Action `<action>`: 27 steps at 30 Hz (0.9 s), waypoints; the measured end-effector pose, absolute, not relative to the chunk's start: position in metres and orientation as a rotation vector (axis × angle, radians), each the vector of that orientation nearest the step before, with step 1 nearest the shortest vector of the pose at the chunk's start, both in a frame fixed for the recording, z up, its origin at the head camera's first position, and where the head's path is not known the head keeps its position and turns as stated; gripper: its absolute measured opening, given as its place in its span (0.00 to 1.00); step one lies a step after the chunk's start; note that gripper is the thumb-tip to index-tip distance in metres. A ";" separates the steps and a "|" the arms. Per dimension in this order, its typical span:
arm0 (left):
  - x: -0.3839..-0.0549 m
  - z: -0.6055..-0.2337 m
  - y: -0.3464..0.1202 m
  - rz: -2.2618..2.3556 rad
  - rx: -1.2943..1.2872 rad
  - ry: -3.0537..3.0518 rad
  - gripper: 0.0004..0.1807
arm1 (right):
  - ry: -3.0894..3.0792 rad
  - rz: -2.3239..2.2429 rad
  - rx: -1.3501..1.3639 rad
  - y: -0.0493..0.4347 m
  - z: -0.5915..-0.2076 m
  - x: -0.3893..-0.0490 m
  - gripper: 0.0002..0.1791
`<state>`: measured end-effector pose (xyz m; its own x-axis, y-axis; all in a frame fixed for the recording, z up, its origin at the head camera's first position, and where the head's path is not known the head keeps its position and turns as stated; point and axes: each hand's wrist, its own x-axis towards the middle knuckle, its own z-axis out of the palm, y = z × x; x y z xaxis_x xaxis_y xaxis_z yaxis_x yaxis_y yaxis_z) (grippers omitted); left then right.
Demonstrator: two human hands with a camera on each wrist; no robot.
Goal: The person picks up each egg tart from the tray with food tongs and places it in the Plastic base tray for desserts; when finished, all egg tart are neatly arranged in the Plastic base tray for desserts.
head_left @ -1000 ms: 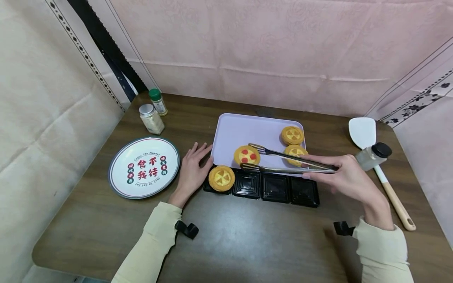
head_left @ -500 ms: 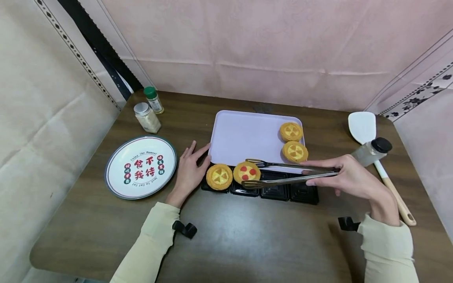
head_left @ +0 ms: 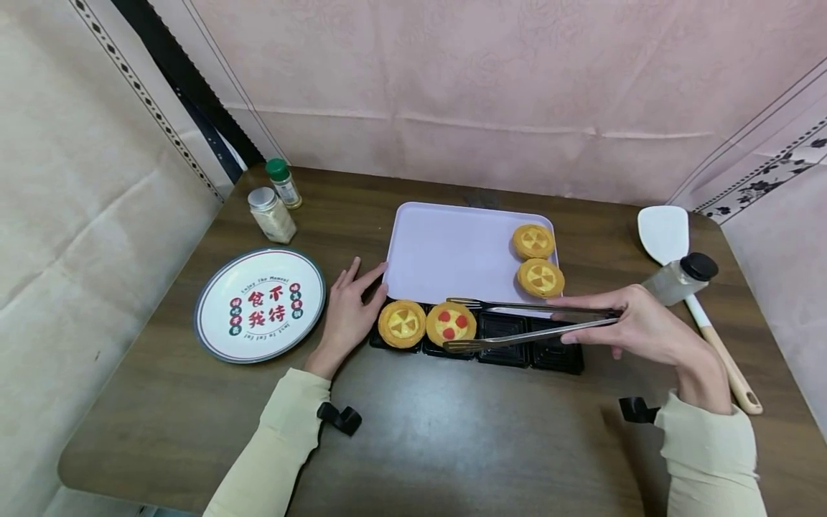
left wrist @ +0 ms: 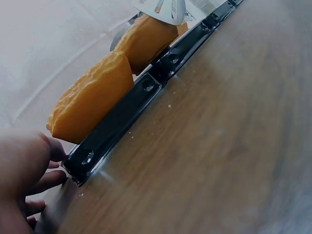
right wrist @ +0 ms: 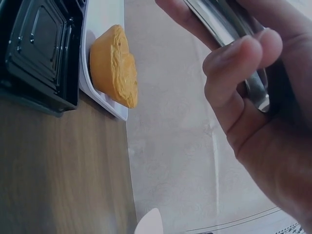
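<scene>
The right hand (head_left: 652, 327) has its grip pinching the metal tongs (head_left: 530, 336). The tong tips flank the red-dotted tart (head_left: 451, 316), seated in the second compartment from left of the black four-compartment tray (head_left: 557, 353). The left hand (head_left: 349, 316), grip spread, is at that tray's left end, beside the yellow-topped tart (head_left: 402, 324).

Cream left sleeve (head_left: 261, 459) and matching right sleeve (head_left: 713, 495), both plain, toward the near edge of the desk (head_left: 465, 459).
The left cuff (head_left: 300, 395) is broad and lightly creased; the right cuff (head_left: 704, 434) looks folded back, with puckered cloth. A small black mount (head_left: 349, 421), blocky and angular, juts beside the left one, a similar black block (head_left: 629, 410) beside the other. Left hand (head_left: 349, 312) and right hand (head_left: 652, 327) are bare.
</scene>
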<state>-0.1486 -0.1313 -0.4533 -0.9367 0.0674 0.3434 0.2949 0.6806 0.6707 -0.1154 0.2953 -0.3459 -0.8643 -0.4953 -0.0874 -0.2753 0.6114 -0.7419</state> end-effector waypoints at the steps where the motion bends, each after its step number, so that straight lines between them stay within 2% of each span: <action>1: -0.148 -0.453 -0.131 -1.112 -0.288 -2.604 0.20 | 2.555 -1.104 -0.626 0.295 -0.346 -0.115 0.25; 9: -0.148 -0.453 -0.131 -1.116 -0.280 -2.613 0.20 | 2.553 -1.093 -0.622 0.296 -0.347 -0.116 0.25; 16: -0.148 -0.452 -0.131 -1.117 -0.277 -2.614 0.20 | 2.575 -1.172 -0.509 0.302 -0.343 -0.115 0.31; 27: -0.147 -0.452 -0.130 -1.112 -0.286 -2.614 0.20 | 3.159 -1.124 -0.009 0.303 -0.336 -0.120 0.32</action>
<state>-0.1466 -0.1303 -0.4519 -0.9394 0.0697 0.3357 0.2901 0.6832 0.6701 -0.1197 0.3029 -0.3363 -0.9777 0.0656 0.1993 -0.0751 0.7777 -0.6242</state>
